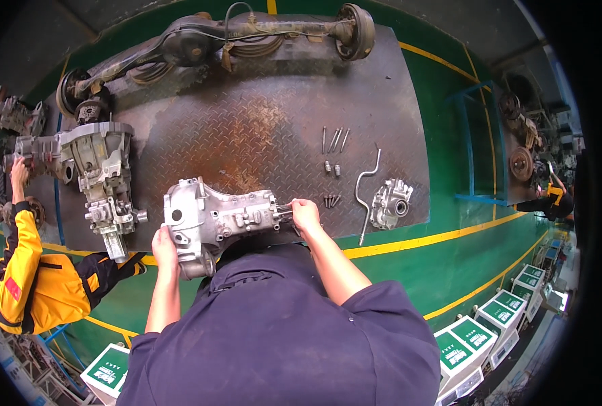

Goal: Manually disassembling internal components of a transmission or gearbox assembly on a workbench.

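Note:
A silver gearbox [237, 215] lies at the near edge of the steel-plated table, right in front of me. Its wide bell housing [186, 206] is on the left, where my left hand [165, 247] grips the rim. At the narrow right end, the fingers of my right hand [305, 214] close around the shafts or rods that stick out; exactly which ones is hidden. To the right lie a bent metal rod [360, 191] and a small silver casting [391, 205] with a round bore.
Long bolts [333, 140], two short fittings [332, 168] and small bolts [331, 201] lie on the table [213, 128]. An axle [260, 34] spans the far side. Another gearbox [101, 176] stands left. A person in a yellow jacket [50, 291] works at far left.

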A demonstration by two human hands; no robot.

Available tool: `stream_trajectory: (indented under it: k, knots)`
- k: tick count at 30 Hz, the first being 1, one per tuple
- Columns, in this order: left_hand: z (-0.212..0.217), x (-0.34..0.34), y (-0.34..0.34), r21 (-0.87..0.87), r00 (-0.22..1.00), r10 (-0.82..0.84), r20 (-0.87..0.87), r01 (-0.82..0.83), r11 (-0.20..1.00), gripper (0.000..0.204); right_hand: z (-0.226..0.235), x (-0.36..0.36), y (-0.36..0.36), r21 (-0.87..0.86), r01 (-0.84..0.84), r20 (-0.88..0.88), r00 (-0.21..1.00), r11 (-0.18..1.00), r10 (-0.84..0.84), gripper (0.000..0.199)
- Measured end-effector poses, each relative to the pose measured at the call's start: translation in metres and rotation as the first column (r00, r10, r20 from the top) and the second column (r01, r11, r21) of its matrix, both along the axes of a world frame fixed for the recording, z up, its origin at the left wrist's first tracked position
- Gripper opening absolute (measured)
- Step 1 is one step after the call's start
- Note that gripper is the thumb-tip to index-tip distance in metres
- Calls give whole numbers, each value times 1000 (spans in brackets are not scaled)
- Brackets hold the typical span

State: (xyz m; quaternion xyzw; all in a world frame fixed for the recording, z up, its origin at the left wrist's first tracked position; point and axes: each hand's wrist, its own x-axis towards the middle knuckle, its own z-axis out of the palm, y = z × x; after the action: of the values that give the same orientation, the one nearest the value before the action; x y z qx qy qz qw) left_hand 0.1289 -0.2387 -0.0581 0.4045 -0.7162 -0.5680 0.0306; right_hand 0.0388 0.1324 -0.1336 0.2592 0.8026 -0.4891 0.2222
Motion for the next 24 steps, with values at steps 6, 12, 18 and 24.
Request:
stream_trajectory:
  k: [6, 12, 18, 24]
  knots:
    - [64, -1, 5, 149, 986, 61, -156, -38, 988, 30, 78, -21, 16, -49, -95, -109, 990, 994, 89, 38]
    - [120, -14, 11, 243, 984, -1, -176, 44, 969, 27, 118, -9, 31, -247, -93, -102, 992, 964, 69, 34]
    - [92, -31, 22, 150, 977, -197, -84, 208, 967, 28, 114, 21, 59, -313, 41, 51, 998, 949, -26, 32]
    - [83, -59, 32, 124, 949, -310, 47, 303, 945, 29, 102, 14, 83, -282, 41, 140, 990, 959, -1, 40]
